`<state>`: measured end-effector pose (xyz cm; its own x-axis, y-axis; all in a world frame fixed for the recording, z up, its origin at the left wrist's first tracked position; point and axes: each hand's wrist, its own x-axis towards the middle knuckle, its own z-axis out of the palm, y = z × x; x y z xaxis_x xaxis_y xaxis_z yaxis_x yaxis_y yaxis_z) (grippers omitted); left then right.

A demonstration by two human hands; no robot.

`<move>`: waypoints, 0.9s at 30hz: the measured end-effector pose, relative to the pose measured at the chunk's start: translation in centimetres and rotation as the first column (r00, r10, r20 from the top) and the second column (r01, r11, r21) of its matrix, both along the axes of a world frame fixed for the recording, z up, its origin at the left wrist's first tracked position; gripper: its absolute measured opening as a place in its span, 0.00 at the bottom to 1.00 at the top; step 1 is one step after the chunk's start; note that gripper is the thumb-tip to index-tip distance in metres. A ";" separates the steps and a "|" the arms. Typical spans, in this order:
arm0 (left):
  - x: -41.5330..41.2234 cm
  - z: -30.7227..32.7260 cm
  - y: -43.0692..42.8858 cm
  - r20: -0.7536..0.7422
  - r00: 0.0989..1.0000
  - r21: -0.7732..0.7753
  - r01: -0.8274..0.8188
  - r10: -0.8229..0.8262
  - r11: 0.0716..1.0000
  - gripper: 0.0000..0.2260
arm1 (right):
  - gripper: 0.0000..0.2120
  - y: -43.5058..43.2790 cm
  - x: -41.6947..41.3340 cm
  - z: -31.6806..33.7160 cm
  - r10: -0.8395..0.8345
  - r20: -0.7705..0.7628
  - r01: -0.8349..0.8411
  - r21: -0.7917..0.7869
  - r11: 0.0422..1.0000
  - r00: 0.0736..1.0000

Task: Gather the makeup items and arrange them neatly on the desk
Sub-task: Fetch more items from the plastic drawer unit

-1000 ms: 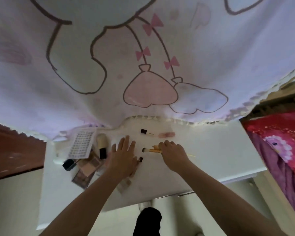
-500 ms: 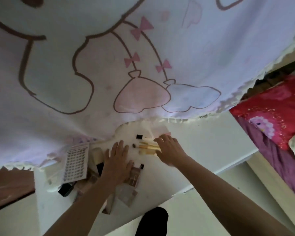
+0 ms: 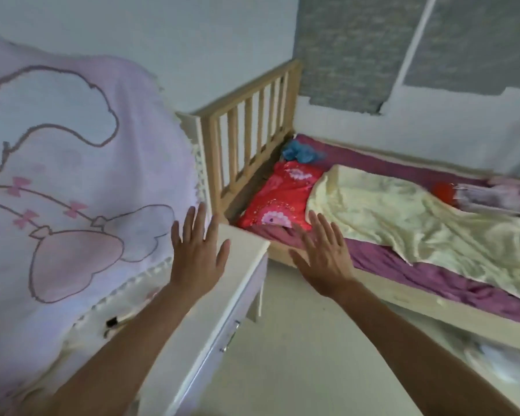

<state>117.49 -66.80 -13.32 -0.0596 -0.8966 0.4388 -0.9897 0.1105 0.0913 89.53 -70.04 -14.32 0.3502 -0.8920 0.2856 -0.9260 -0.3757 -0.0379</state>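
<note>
A bed (image 3: 433, 283) with a purple sheet now fills the right of the view, where half a second ago the camera looked down on the spread of makeup. The pink cartoon-print cloth (image 3: 72, 175) hangs at left, draping the back of the white tabletop (image 3: 213, 307) and hiding most of what lies there. A pale yellow blanket (image 3: 403, 217) lies rumpled across the bed. A slatted wooden rail (image 3: 249, 139) stands at its head, with a red flowered pillow (image 3: 279, 199) below it and a blue bundle (image 3: 302, 151) in the corner. The left hand (image 3: 197, 253) has lifted off the items and hovers over the tabletop's far corner, fingers spread, its grip released. The right hand (image 3: 321, 256) is raised likewise past the tabletop's edge, in front of the bed, holding nothing. Of the makeup, only a small black-capped piece (image 3: 111, 321), perhaps a brush or tube, peeks from under the cloth's fringe beside the left forearm.
</note>
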 end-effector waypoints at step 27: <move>-100.8 4.3 49.4 0.035 -0.314 -0.045 0.948 -0.949 -0.316 0.30 | 0.37 79.5 -68.4 1.5 -0.937 0.077 0.934 -0.080 -0.348 -0.342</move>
<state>16.73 -17.42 -9.05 -0.8075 0.3477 0.4765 0.4207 0.9057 0.0519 21.17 9.42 -12.86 -0.9242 -0.0052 0.3818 -0.0383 0.9961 -0.0792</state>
